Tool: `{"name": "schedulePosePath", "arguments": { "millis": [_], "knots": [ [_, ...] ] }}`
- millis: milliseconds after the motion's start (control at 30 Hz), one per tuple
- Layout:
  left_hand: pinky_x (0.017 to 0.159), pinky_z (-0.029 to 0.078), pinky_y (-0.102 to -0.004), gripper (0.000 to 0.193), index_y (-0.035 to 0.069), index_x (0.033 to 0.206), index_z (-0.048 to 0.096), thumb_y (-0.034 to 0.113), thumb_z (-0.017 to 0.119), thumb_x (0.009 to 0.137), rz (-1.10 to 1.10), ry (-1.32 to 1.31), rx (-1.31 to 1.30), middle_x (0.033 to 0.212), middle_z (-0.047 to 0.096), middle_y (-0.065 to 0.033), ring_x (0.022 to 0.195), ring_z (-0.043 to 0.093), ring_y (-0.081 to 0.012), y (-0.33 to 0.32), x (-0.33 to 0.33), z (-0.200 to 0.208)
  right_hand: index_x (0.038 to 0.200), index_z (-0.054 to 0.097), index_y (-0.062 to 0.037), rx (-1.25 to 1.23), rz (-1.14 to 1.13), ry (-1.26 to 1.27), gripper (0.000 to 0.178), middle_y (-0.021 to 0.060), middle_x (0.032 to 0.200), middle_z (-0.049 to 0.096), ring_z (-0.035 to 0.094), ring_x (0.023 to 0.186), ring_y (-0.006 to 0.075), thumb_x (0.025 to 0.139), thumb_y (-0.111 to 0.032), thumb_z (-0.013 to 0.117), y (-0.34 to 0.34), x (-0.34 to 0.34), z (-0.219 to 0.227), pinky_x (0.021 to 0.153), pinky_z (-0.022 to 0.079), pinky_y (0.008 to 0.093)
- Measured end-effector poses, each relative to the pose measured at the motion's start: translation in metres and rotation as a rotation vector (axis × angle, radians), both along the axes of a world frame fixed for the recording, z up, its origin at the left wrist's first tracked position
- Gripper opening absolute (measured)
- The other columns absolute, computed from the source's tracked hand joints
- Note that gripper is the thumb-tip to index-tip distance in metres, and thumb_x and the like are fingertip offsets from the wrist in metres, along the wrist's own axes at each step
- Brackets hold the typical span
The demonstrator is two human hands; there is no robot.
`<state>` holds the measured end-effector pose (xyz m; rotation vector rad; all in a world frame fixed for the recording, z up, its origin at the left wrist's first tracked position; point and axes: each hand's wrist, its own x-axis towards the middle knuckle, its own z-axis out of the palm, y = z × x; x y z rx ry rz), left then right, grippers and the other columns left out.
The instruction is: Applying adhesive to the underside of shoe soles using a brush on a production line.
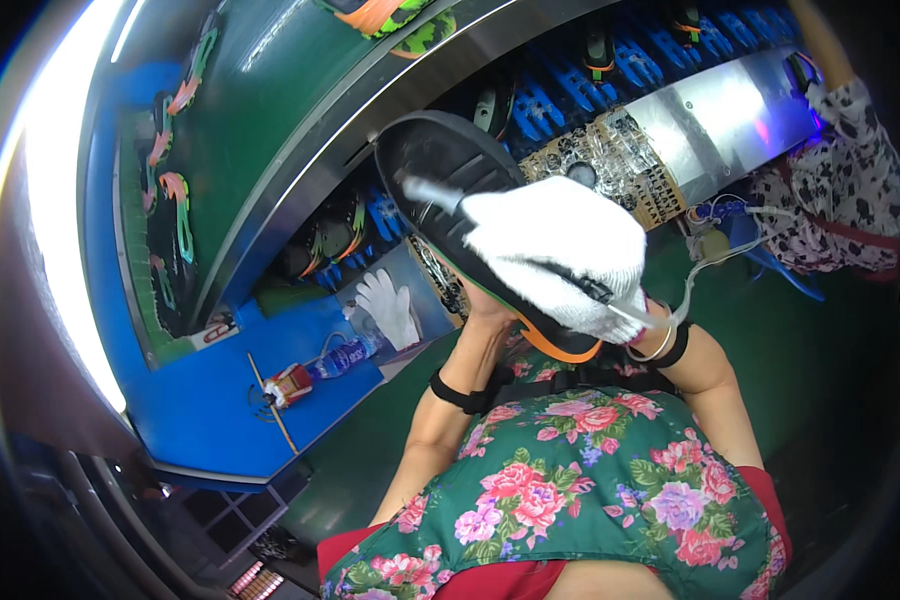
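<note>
A black shoe sole (440, 155) with ribs across its face and an orange edge is tilted up in front of my chest. My left hand (485, 300) is bare and grips the sole from its lower left side; most of its fingers are hidden behind it. Over the sole is my right hand (560, 250), in a white knit glove and closed around a slim tool (432, 193). The tool's pale tip points left across the sole's face and is blurred. A white cable (690, 280) loops beside the right wrist.
Blue racks (630, 65) holding shoes run beyond a metal rail (330, 120). On the blue table (200, 390) at left lie a white glove (387, 308), a plastic bottle (345, 355) and a stick (270, 400). Another person's patterned sleeve (860, 120) is at right.
</note>
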<state>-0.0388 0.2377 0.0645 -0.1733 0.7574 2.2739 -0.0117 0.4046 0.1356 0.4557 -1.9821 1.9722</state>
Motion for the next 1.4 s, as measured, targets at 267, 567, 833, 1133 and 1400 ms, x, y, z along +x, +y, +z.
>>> {"name": "schedulePosePath", "arguments": {
  "millis": [267, 567, 833, 1133, 1400],
  "knots": [
    [0.106, 0.047, -0.0445, 0.110, 0.009, 0.144, 0.050, 0.097, 0.023, 0.084, -0.084, -0.006, -0.020, 0.133, 0.061, -0.0113, 0.123, 0.058, -0.0269, 0.001, -0.006, -0.001, 0.122, 0.075, -0.0080, 0.139, -0.060, 0.083, 0.034, 0.0137, 0.129, 0.071, 0.069, 0.114, 0.0310, 0.089, -0.006, 0.069, -0.004, -0.002, -0.001, 0.092, 0.057, 0.0398],
    [0.101, 0.051, -0.0438, 0.115, 0.004, 0.138, 0.053, 0.099, 0.026, 0.080, -0.159, 0.017, -0.047, 0.126, 0.064, -0.0146, 0.116, 0.062, -0.0277, 0.002, -0.015, 0.000, 0.116, 0.077, -0.0082, 0.133, -0.093, 0.210, 0.031, 0.0116, 0.117, 0.076, 0.073, 0.101, 0.0284, 0.085, -0.008, 0.075, 0.013, -0.004, 0.010, 0.085, 0.058, 0.0389],
    [0.096, 0.053, -0.0432, 0.120, 0.000, 0.133, 0.056, 0.102, 0.029, 0.077, -0.095, 0.015, -0.120, 0.119, 0.067, -0.0175, 0.109, 0.065, -0.0284, 0.003, -0.022, 0.001, 0.118, 0.076, -0.0088, 0.171, -0.124, 0.257, 0.030, 0.0119, 0.121, 0.075, 0.072, 0.107, 0.0292, 0.088, -0.009, 0.074, 0.022, 0.001, 0.003, 0.094, 0.055, 0.0407],
    [0.093, 0.055, -0.0445, 0.124, -0.005, 0.121, 0.059, 0.106, 0.033, 0.071, -0.130, 0.057, 0.119, 0.109, 0.069, -0.0211, 0.103, 0.067, -0.0315, 0.022, -0.037, 0.004, 0.120, 0.076, -0.0082, 0.319, -0.128, 0.305, 0.032, 0.0100, 0.118, 0.076, 0.074, 0.103, 0.0269, 0.089, -0.007, 0.073, 0.028, 0.006, -0.007, 0.087, 0.061, 0.0381],
    [0.090, 0.057, -0.0404, 0.075, -0.002, 0.120, 0.054, 0.068, 0.061, 0.093, -0.190, 0.221, 0.087, 0.106, 0.065, -0.0172, 0.108, 0.064, -0.0311, 0.030, -0.046, 0.020, 0.115, 0.078, -0.0071, 0.252, -0.163, 0.269, 0.027, 0.0126, 0.121, 0.075, 0.074, 0.104, 0.0287, 0.088, -0.005, 0.075, 0.034, 0.010, -0.006, 0.091, 0.059, 0.0399]
  ]
}}
